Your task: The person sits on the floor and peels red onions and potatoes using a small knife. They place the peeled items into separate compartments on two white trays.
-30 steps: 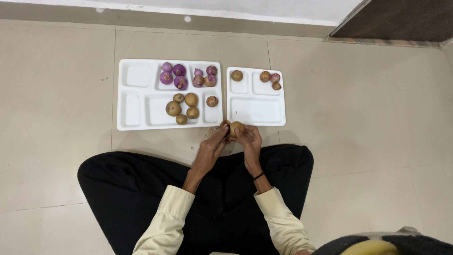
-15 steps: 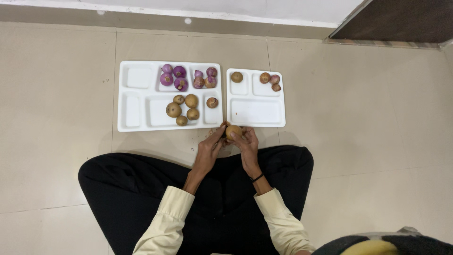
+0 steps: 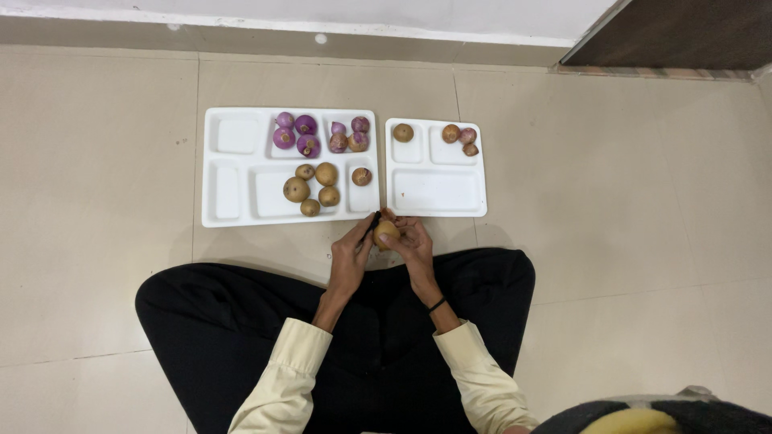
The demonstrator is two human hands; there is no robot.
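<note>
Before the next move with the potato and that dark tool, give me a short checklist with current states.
1. Potato held in right hand: ok.
2. Dark tool gripped in left hand, against the potato: ok.
3. Sharp edge clear of fingertips: cannot tell, too small.
4. Large white tray and small white tray flat on the floor, near the hands: ok.
5. Big compartment of the small tray bare: ok.

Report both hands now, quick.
Left hand: closed on a thin dark tool, its tip at the potato.
Right hand: closed around the potato.
</note>
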